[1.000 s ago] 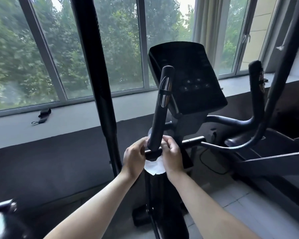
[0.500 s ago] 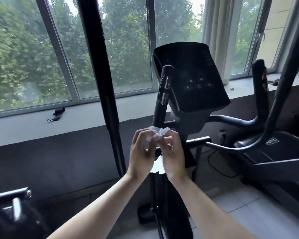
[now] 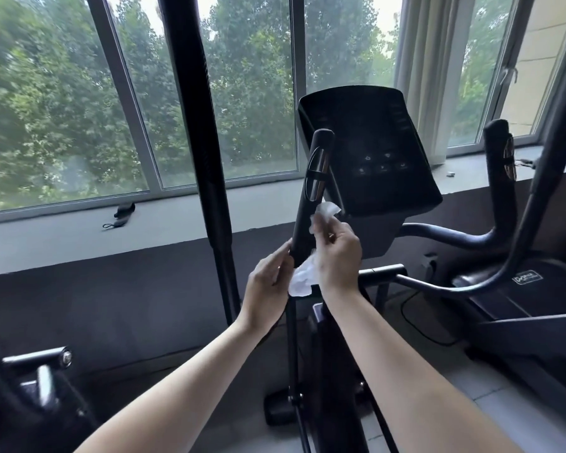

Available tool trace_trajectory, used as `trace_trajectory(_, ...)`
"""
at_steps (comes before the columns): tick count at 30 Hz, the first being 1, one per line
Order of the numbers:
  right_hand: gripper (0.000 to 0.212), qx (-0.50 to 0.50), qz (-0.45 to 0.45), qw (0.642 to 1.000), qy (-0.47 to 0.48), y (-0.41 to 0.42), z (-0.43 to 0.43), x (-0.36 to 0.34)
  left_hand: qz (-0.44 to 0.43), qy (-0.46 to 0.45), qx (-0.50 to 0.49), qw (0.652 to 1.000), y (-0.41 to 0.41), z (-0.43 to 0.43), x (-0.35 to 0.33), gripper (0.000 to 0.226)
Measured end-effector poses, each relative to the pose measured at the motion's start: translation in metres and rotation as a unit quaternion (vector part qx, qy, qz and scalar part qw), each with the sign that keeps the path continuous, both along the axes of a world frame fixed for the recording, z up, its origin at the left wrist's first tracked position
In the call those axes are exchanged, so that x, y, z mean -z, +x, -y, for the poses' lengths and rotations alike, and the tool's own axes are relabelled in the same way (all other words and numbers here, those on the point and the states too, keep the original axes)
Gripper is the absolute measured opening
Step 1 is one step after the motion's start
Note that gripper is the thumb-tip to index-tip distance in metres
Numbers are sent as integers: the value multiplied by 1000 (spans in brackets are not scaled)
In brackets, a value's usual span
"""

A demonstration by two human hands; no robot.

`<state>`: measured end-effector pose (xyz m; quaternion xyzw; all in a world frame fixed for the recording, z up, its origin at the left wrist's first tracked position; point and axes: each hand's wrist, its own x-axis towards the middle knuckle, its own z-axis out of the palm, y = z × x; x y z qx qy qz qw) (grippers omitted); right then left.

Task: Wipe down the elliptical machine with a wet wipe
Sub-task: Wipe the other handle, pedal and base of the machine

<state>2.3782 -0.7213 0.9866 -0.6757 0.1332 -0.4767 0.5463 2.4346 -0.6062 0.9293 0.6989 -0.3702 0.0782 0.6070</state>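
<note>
The black padded handle of the black elliptical machine stands nearly upright, its long axis leaning a little so that the rounded top tips to the right, toward the dark console. A silver sensor strip runs lengthwise along its upper half. The crumpled white wet wipe lies stretched along the lower part of this handle, following the same axis: one bunched end pokes out above the knuckles just under the sensor strip, the other hangs out below, between the two wrists (a thin, rumpled sheet, plain white).

The right hand has its fingers curled round the wet wipe and holds it against the right side of the handle. The left hand reaches up from the lower left, its fingers laid against the left side of the handle near the wipe's lower end; whether they close on the handle or on the wipe I cannot tell.

A second black handle rises to the right of the console, joined by a curved bar. A tall black pole stands to the left. Behind runs a grey window sill with a small black strap lying on it, under large panes showing green trees, and a pale curtain hangs at the right.
</note>
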Motion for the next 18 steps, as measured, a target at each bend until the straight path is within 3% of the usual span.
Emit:
trace_trajectory(5, 35, 79, -33, 991, -106, -5, -6, 32, -26, 7, -4, 1000, 5, -2, 19, 38)
trace_trajectory(10, 45, 44, -55, 994, -86, -11, -17, 64, -21, 29, -20, 999, 6, 0, 19, 39)
trace_trajectory(13, 38, 24, -81, 993, -81, -13, -10, 64, 2, 44, -22, 999, 7, 2, 17, 40)
trace_trajectory(18, 32, 69, -10, 996, -49, -7, -4, 24, 8, 37, -16, 999, 11, 2, 22, 39)
